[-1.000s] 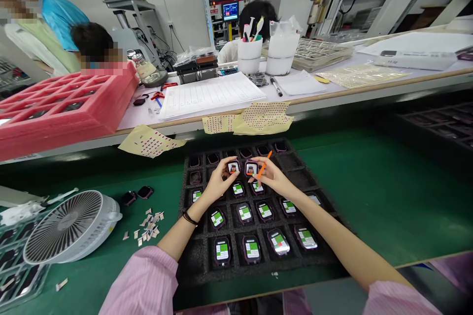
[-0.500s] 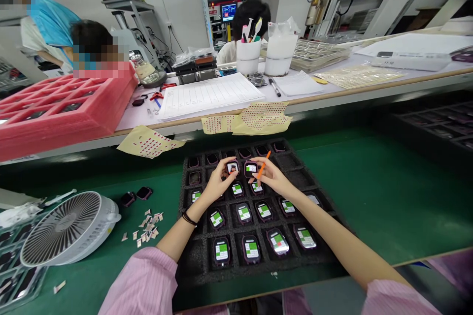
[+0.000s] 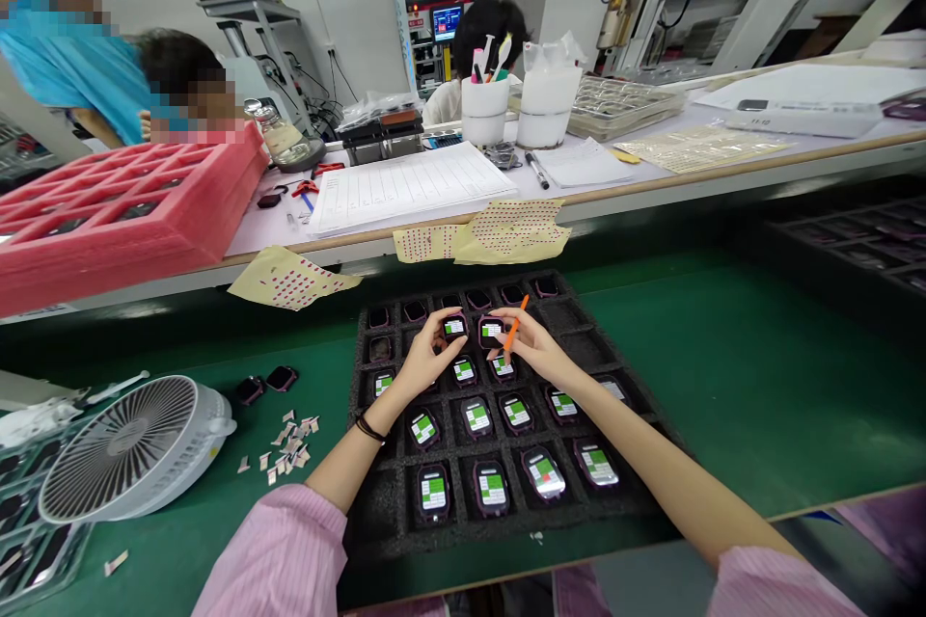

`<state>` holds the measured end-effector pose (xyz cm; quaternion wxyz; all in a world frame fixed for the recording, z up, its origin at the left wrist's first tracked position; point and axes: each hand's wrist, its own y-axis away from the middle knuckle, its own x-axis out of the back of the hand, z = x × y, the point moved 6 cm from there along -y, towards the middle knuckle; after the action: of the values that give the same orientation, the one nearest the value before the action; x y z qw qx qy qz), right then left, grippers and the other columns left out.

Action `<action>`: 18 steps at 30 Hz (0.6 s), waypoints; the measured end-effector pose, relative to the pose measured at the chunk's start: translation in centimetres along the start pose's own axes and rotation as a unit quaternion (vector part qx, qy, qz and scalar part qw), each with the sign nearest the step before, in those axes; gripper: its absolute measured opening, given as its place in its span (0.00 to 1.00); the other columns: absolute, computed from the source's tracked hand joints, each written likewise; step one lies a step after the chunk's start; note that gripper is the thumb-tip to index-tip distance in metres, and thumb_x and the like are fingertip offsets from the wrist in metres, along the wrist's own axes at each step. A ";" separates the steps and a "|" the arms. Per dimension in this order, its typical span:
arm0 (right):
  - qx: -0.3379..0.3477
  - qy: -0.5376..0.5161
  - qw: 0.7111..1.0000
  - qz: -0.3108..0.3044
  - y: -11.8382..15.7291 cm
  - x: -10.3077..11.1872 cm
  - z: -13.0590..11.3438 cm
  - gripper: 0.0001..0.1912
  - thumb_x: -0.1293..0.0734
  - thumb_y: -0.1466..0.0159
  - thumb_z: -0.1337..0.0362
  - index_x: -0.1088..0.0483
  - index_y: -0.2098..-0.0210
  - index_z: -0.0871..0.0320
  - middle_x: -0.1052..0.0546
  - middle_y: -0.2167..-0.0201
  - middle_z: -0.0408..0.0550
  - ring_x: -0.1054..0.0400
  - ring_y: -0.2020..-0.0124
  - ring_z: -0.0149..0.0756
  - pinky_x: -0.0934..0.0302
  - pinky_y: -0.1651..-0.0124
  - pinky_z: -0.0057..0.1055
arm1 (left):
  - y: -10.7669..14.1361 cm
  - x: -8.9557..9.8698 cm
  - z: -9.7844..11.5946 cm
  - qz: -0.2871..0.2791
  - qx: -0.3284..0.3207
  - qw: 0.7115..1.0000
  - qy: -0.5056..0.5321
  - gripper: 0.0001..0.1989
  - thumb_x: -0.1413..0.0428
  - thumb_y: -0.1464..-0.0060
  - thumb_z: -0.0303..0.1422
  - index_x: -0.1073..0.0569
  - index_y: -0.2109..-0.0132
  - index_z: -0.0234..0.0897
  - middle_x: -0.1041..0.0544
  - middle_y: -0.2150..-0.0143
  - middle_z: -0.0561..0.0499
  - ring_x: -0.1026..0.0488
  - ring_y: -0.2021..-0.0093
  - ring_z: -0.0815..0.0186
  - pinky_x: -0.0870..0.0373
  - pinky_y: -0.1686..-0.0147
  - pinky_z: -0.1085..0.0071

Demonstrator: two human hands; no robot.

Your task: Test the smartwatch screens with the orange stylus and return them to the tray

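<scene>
My left hand grips a smartwatch body between thumb and fingers; its screen is lit green and white. Close beside it, my right hand is closed on a second smartwatch body, also lit. An orange stick-like tool is tucked in the same right hand. Both watches are over a black foam tray. More watches lie in its pockets: the nearer ones, such as the lit watch, show green and white screens, while the far row is dark.
Left of the tray are a white fan, small loose parts and two dark watches. A raised shelf crosses behind, carrying a red foam tray, papers and white cups. Co-workers are beyond it.
The left-hand watch's screen has switched from a picture to a green and white display. Both hands stay almost still. In the background at left, a person in blue has moved.
</scene>
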<state>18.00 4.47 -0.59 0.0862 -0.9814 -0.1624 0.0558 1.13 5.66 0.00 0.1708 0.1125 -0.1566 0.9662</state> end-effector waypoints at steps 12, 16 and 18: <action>-0.009 0.009 1.000 -0.004 0.1 -0.2 -0.5 0.19 0.34 0.40 0.57 0.39 0.52 0.54 0.32 0.55 0.51 0.27 0.73 0.32 0.35 0.76 0.27 | -0.1 0.2 0.0 0.013 0.009 0.999 0.032 0.19 0.48 0.42 0.40 0.35 0.46 0.37 0.30 0.54 0.46 0.31 0.62 0.68 0.29 0.63 0.73; -0.011 0.009 1.000 0.000 0.1 -0.1 -0.5 0.18 0.33 0.41 0.56 0.38 0.54 0.54 0.33 0.57 0.48 0.28 0.75 0.30 0.36 0.77 0.26 | -0.1 0.1 0.2 0.008 0.019 0.999 0.045 0.20 0.48 0.42 0.42 0.34 0.47 0.37 0.29 0.56 0.47 0.31 0.63 0.68 0.30 0.65 0.74; -0.014 0.009 1.000 0.003 0.1 0.0 -0.4 0.18 0.33 0.41 0.56 0.38 0.54 0.54 0.33 0.58 0.47 0.28 0.76 0.29 0.37 0.77 0.26 | -0.1 0.0 0.3 0.002 0.026 0.998 0.054 0.20 0.50 0.41 0.43 0.35 0.46 0.37 0.29 0.58 0.47 0.30 0.64 0.68 0.30 0.66 0.74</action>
<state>18.05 4.30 -0.21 0.0738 -0.9834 -0.1593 0.0453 1.18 5.65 0.27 0.1745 0.0639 -0.1220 0.9750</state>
